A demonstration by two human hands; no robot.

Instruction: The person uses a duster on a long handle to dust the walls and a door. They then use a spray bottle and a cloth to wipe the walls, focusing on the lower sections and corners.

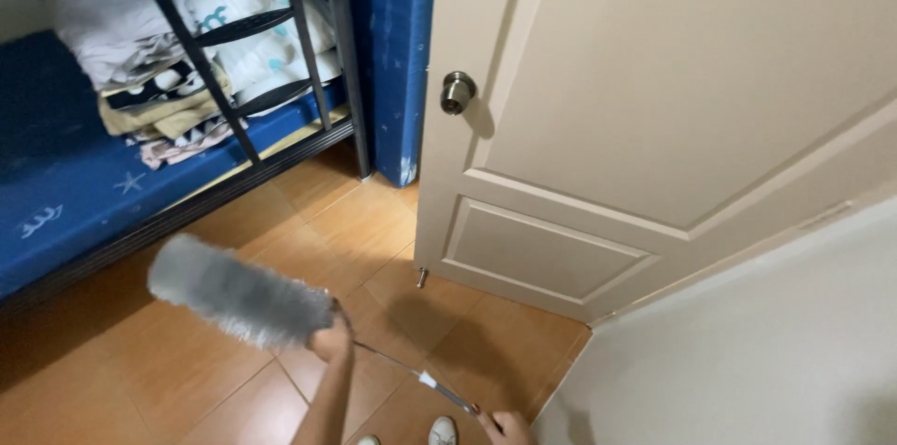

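Note:
A long grey fluffy duster (pixel 238 294) hangs over the brown tiled floor at the lower left. My left hand (pixel 331 340) grips it where the fluffy head meets its thin metal rod (pixel 400 369). The rod runs down to the right to a grey handle, which my right hand (pixel 509 427) holds at the bottom edge. Both hands are closed on the duster. Two white shoe tips (pixel 441 431) show below the rod.
A cream panelled door (pixel 654 118) with a metal round knob (pixel 457 91) stands open on the right, a small doorstop (pixel 421 277) at its foot. A dark metal bunk frame (pixel 308 53) with a blue mattress (pixel 65 193) and piled folded linen (pixel 187 43) fills the left. A pale wall (pixel 747 352) is at lower right.

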